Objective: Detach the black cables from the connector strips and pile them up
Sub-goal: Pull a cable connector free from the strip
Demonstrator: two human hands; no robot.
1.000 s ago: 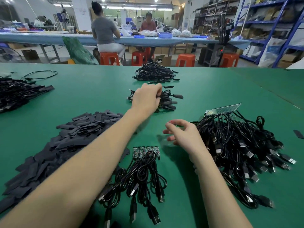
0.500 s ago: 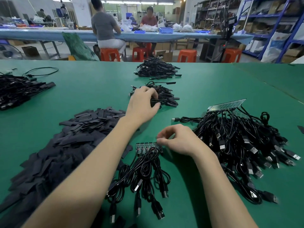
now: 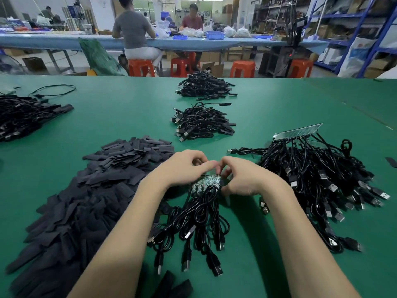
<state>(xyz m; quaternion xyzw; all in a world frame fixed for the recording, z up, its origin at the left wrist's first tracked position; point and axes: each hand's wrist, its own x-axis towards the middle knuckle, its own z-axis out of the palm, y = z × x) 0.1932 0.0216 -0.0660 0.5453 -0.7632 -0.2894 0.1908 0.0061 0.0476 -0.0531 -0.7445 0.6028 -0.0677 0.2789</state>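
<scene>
Both hands meet over a small connector strip near the middle of the green bench. The left hand grips the strip's left end with curled fingers; the right hand pinches its right end. The strip's long axis runs left to right, tilted up slightly at the right. Its attached black cables trail from it toward the person, USB plugs pointing at the near edge. Beyond the strip lies a pile of loose cables; to the strip's right, a longer strip carries a cable tangle.
</scene>
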